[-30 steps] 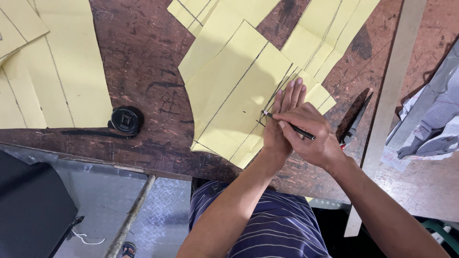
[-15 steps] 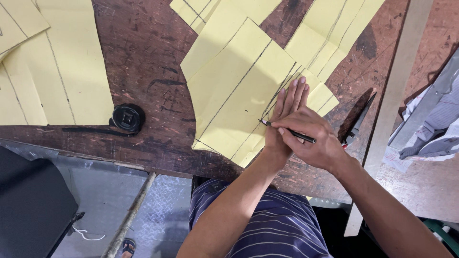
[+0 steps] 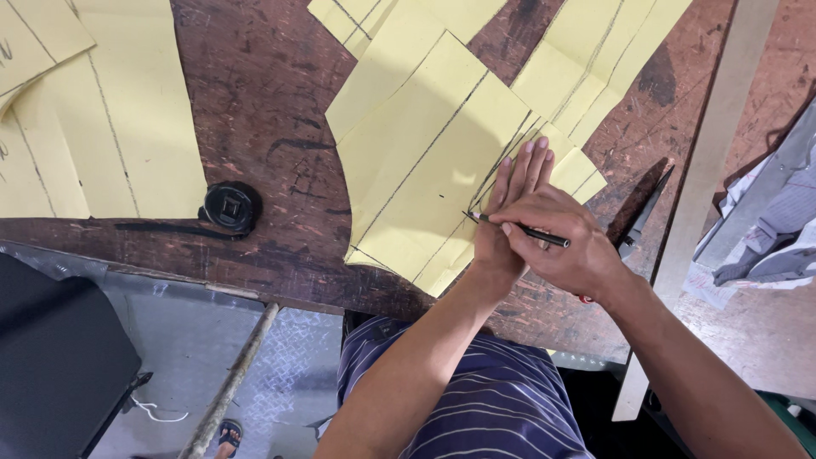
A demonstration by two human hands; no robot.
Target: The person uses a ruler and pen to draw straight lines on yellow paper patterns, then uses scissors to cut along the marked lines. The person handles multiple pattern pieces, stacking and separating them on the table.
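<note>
My left hand point(image 3: 510, 204) lies flat, fingers together, pressing down on a yellow paper pattern piece point(image 3: 425, 161) on the worn brown table point(image 3: 263, 110). My right hand point(image 3: 565, 242) crosses over it and grips a thin black pen point(image 3: 518, 228), whose tip touches the paper beside a drawn black line. More yellow pattern pieces overlap under and behind this one.
A large yellow sheet point(image 3: 93, 127) covers the table's left side. A round black tape measure point(image 3: 231, 206) with its strap sits near the front edge. Scissors point(image 3: 642, 217) and a long wooden ruler point(image 3: 705, 178) lie to the right, with grey cloth point(image 3: 773, 229) beyond. A dark case point(image 3: 51, 365) stands on the floor.
Both hands stay in place on the pattern piece; the pen tip has barely shifted. The camera view has moved slightly.
</note>
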